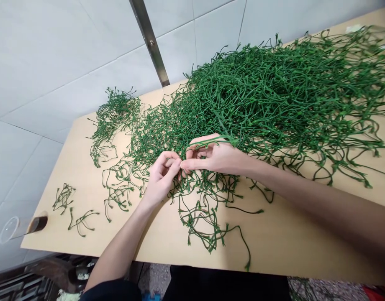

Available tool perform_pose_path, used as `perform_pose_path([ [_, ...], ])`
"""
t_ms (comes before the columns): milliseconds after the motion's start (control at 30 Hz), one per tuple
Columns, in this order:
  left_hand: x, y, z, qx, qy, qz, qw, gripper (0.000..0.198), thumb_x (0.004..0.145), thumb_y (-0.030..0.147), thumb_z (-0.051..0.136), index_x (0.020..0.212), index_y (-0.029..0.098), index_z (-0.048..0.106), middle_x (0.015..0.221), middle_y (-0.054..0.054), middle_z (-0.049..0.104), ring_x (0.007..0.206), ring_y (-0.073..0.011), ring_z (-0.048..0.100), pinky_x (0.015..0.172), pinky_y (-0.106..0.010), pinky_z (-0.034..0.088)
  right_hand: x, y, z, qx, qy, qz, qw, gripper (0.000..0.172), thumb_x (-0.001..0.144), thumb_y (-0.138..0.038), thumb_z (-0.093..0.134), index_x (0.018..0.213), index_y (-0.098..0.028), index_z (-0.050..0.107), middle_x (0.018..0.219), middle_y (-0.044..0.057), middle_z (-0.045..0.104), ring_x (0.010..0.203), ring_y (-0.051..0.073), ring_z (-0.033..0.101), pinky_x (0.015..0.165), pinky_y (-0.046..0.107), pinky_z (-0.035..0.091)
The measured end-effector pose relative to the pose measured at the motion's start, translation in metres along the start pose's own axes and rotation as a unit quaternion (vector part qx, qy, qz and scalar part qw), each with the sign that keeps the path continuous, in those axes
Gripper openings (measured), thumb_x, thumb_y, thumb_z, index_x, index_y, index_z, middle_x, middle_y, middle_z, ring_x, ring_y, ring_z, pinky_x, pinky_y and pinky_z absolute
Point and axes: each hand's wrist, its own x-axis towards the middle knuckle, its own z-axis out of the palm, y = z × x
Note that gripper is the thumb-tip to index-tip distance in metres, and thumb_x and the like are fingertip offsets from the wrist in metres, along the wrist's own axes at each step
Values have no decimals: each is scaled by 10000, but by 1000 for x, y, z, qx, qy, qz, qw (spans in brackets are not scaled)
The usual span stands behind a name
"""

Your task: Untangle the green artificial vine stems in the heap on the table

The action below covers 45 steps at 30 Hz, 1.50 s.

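My left hand (161,177) and my right hand (216,156) meet over the front of a big heap of thin green plastic-looking stems (261,92). Both are closed, thumb and fingertips pinching at the same spot. A lighter green stem (208,143) runs across the curled fingers of my right hand, its branched end by the wrist. Whatever lies between the left fingertips is too small and covered to make out. Loose curly stems (205,225) with small forked ends lie on the table just below my hands.
The light wooden table (258,242) stands against a white tiled wall (70,46) with a metal strip (151,44). A smaller stem bunch (115,108) lies at the back left. A clear cup with dark liquid (38,224) is at the left edge, near small stem clusters (63,197).
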Motion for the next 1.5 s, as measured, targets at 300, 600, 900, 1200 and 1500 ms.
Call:
perform_pose_path([
  [300, -1, 3, -1, 106, 26, 74, 991, 209, 849, 383, 676, 822, 188, 606, 867, -33, 627, 759, -139, 578, 668, -241, 461, 2, -5, 5, 83, 77, 74, 991, 257, 542, -163, 821, 618, -160, 576, 618, -46, 594, 586, 86, 544, 625, 246, 474],
  [600, -1, -1, -1, 91, 36, 86, 991, 249, 837, 414, 691, 843, 181, 601, 727, 8, 596, 644, -105, 555, 612, -217, 459, 5, 8, -1, 219, 82, 142, 962, 417, 580, -173, 850, 937, -145, 637, 718, 19, 691, 636, 113, 591, 611, 245, 472],
  [900, 0, -4, -3, 45, 64, 82, 994, 176, 833, 342, 709, 866, 187, 632, 743, 12, 651, 637, -87, 586, 619, -198, 484, -1, 7, 6, -212, 66, -37, 974, 311, 890, -378, 584, 712, -156, 709, 638, 22, 635, 572, 117, 476, 573, 283, 357],
  [1200, -2, 0, 1, 84, 26, 48, 995, 184, 838, 345, 695, 832, 171, 633, 692, 18, 605, 603, -85, 545, 584, -197, 447, -4, 9, 9, -417, 66, -237, 875, 302, 897, -167, 419, 643, -144, 580, 592, 35, 548, 590, 137, 429, 670, 297, 387],
  [1500, -4, 1, 2, 234, -42, 67, 969, 309, 934, 400, 527, 734, 169, 566, 588, 42, 426, 538, -94, 359, 512, -231, 303, -9, 2, 12, -505, 87, -177, 840, 326, 834, -249, 422, 532, -166, 515, 538, 32, 524, 631, 155, 379, 685, 343, 300],
])
